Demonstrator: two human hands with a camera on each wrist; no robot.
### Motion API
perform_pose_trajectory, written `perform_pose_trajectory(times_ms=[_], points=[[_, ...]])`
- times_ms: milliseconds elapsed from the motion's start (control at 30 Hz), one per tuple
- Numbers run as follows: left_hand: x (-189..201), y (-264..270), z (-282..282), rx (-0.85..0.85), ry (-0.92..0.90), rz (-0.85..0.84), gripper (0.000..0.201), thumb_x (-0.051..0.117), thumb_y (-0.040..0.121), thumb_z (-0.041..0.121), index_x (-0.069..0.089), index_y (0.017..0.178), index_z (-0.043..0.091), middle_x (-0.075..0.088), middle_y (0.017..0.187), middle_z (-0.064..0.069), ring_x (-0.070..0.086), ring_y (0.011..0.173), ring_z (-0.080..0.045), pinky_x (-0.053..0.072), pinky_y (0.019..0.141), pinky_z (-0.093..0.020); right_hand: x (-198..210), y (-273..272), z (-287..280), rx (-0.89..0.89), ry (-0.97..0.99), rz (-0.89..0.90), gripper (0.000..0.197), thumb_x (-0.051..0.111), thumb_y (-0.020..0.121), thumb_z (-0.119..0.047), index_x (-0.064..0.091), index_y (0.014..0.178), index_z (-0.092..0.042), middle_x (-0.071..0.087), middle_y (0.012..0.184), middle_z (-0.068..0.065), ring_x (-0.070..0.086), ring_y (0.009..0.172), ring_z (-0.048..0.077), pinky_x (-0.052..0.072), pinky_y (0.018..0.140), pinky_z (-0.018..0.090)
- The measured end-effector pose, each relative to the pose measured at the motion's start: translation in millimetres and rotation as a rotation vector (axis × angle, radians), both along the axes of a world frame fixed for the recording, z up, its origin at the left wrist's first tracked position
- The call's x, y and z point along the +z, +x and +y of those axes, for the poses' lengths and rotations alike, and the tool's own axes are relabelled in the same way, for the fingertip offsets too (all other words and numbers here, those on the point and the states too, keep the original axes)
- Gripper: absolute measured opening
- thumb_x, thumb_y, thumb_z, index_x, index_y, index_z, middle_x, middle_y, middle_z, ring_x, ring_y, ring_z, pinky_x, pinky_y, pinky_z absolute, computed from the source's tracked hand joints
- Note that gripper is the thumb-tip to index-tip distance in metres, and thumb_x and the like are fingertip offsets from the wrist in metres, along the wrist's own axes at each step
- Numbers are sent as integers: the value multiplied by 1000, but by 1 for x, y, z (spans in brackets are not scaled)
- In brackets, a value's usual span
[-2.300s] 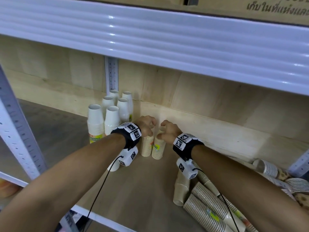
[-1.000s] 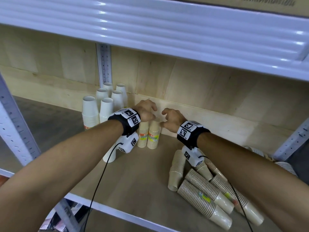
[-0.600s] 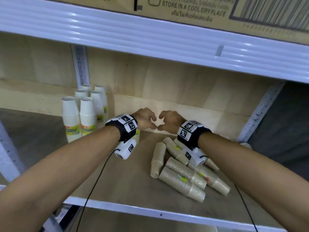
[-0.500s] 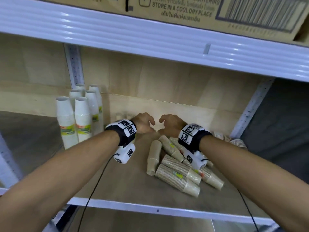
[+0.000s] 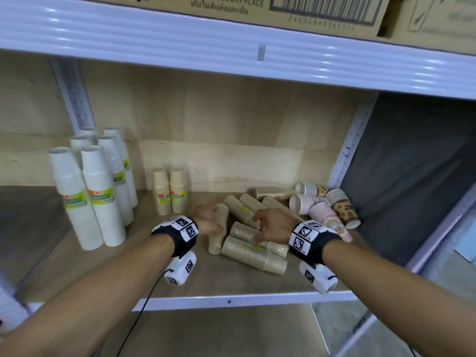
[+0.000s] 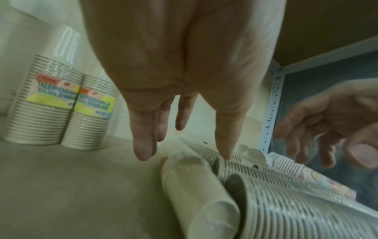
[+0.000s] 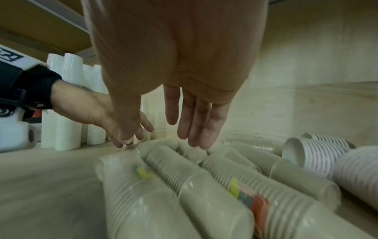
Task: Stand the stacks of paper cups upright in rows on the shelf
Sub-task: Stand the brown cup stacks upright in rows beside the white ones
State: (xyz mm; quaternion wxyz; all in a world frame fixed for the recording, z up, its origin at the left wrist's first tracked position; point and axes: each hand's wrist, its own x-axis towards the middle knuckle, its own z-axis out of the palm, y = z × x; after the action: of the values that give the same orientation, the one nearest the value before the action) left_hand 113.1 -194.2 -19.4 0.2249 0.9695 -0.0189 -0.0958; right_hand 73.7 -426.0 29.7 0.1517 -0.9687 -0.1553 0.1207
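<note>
Two kraft stacks [image 5: 170, 190] upright at shelf [image 5: 231, 282] 11 o'clock; pile [image 5: 253, 249] lying centre. Left wrist: left hand [image 6: 184, 67] released, fingers straight above slim stack [image 6: 196, 190]. Right wrist: right hand [image 7: 175, 64] released over pile; wrap mid-stack, tip upright.

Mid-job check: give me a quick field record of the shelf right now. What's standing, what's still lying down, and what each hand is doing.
standing: white cup stacks, left side; two tan cup stacks near the back wall
lying: tan cup stacks in a heap, centre; patterned cup stacks, right corner
left hand: open, holds nothing, over the heap's left end
right hand: open, holds nothing, above the heap
contact with cups: cannot tell
shelf: wooden board
</note>
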Motion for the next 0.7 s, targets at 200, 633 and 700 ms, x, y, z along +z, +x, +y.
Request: perform_pose_trajectory(times_ms=[200,633,700], points=[[-9,-11,-3,26,7,-14,85,77,68,51,42,142,25,52,135,1,51,122,-21,42,94,-30,-22,-15,-6,25,-59,-15,64,75,66,-51,56,123,-29,61,109,-6,59,97,16,51,83,33],[-12,-32,-12,19,-210,113,93,79,77,15,23,152,19,42,141,-6,49,102,-19,58,67,-35,-43,-33,-2,81,-221,1,60,76,61,-53,59,111,-24,64,99,-3,60,89,20,53,80,39],[-12,-32,-10,22,-216,128,100,79,76,13,17,154,24,38,144,-4,48,104,-20,60,71,-42,-45,-34,-2,81,-238,3,63,75,60,-55,58,113,-25,63,102,-4,60,91,20,53,82,40]])
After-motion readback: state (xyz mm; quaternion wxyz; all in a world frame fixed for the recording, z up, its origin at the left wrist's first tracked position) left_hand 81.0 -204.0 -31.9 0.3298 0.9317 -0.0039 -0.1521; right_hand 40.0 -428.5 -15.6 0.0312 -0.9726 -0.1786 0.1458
